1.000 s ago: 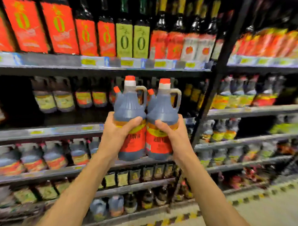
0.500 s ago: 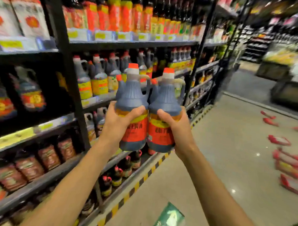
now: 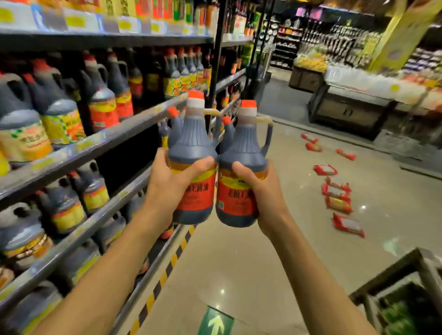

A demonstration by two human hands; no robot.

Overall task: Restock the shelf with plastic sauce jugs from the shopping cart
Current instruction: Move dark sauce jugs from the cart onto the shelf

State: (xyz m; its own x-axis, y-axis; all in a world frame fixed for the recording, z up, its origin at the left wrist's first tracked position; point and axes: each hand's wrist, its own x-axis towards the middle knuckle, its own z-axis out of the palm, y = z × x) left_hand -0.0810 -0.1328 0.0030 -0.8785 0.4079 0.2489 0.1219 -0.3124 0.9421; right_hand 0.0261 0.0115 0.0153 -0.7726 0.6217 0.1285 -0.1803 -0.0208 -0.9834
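Note:
I hold two dark plastic sauce jugs upright, side by side and touching, in front of me over the aisle floor. My left hand (image 3: 174,180) grips the left jug (image 3: 193,151) around its red label. My right hand (image 3: 260,191) grips the right jug (image 3: 243,155) the same way. Both jugs have orange caps and side handles. The shelf unit (image 3: 72,152) runs along my left, its tiers filled with similar dark jugs. The metal shopping cart (image 3: 409,276) shows at the bottom right corner, with green items inside.
Several red flat packets (image 3: 338,194) lie scattered on the floor ahead to the right. A black-and-yellow stripe (image 3: 166,270) marks the shelf base. A green arrow sticker (image 3: 215,326) is on the floor near me. Low display stands (image 3: 349,109) line the far right.
My view has swung to the right, from facing the shelf to looking down the aisle. The two jugs stay held together in both hands; the cart corner has come into view.

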